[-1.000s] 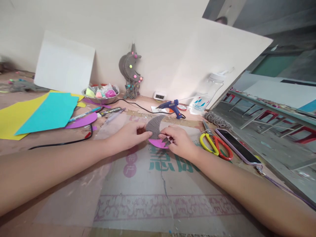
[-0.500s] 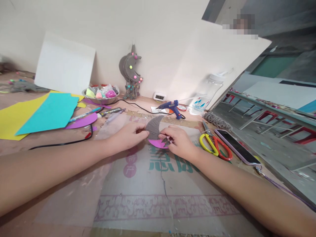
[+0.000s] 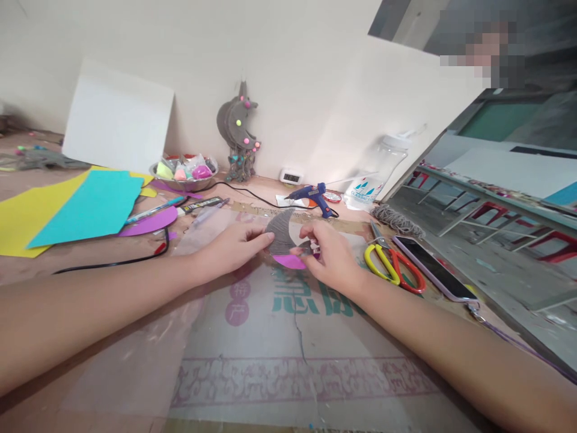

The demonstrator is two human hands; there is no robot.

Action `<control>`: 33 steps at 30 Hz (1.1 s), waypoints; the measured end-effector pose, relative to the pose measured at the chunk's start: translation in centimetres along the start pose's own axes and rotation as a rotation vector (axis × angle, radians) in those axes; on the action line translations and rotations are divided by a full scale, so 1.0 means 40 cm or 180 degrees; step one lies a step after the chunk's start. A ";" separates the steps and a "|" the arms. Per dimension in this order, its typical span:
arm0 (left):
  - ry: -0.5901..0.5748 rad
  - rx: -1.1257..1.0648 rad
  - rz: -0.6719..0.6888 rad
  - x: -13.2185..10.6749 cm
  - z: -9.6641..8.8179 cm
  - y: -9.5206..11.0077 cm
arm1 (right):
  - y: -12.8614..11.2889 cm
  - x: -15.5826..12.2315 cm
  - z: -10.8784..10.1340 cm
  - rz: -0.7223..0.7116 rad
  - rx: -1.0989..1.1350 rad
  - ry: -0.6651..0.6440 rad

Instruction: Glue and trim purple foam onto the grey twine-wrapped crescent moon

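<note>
A crescent cutout point(image 3: 280, 236) is held up over the plastic-covered work surface. Grey yarn is wound tightly over most of it, while its lower edge is bare purple point(image 3: 289, 261). My left hand point(image 3: 243, 243) pinches the crescent's left side between thumb and fingers. On the other side, the fingers of my right hand point(image 3: 331, 252) curl round its lower right end, a fingertip showing within the crescent's hollow. Whether they also grip the yarn is hidden. A loose grey strand point(image 3: 298, 334) trails down the plastic sheet below.
Scissors point(image 3: 383, 264), a phone point(image 3: 433, 267) and a yarn bundle point(image 3: 396, 221) lie right. Behind are a blue glue gun point(image 3: 311, 193), a bottle point(image 3: 378, 168) and a bowl point(image 3: 184, 180) of coloured packets. Turquoise sheets point(image 3: 90, 207) lie left. A finished moon hanging point(image 3: 238, 129) is on the wall.
My right hand has shifted slightly rightward and its index finger has lifted, uncovering more of the crescent's hollow. The crescent has turned a little; my left hand keeps its hold.
</note>
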State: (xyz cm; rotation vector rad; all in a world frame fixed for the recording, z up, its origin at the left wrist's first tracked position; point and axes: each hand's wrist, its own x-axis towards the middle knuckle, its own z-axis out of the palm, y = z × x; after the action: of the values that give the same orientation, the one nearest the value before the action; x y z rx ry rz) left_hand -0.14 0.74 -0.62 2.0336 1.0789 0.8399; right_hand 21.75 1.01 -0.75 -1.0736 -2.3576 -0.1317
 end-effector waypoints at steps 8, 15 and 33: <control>0.0018 -0.0010 -0.0060 -0.002 -0.002 0.006 | -0.023 -0.001 -0.009 -0.0182 -0.0454 -0.0133; -0.0017 -0.0026 -0.0079 -0.002 -0.005 0.007 | -0.014 0.002 -0.008 -0.0307 -0.0348 -0.0029; -0.0242 0.0094 0.0000 -0.007 -0.003 0.014 | 0.003 -0.002 0.012 0.0124 0.0378 -0.0289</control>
State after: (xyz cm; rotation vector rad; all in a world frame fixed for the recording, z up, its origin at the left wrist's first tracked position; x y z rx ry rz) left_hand -0.12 0.30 -0.18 2.0729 1.0549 0.7444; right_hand 21.65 1.18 -1.23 -1.0878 -2.3898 0.0720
